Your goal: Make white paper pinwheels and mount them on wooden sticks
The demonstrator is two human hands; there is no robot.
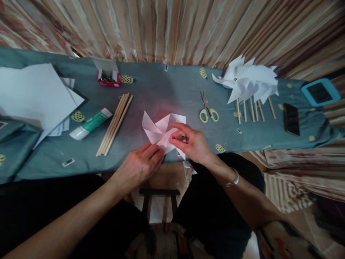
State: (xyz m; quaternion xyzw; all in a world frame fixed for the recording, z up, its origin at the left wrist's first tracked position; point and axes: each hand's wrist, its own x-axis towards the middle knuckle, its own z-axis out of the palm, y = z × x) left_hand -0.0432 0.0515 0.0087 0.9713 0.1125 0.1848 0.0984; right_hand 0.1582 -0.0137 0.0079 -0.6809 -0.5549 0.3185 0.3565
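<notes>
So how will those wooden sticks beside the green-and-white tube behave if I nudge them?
The sticks look round, so they may roll apart, as nothing visible binds them. They're straight, probably stiff, and thin, so likely light.

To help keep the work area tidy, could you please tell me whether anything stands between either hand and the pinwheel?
Nothing visible does: the left hand is on the near edge of the pinwheel, the right hand at its right side. The scissors lie beyond the right hand.

Patterned cloth [161, 86] carries paper [32, 90], box [109, 84], tube [91, 124], sticks [114, 126], scissors [206, 105], pinwheels [246, 81], phone [291, 120]
</notes>
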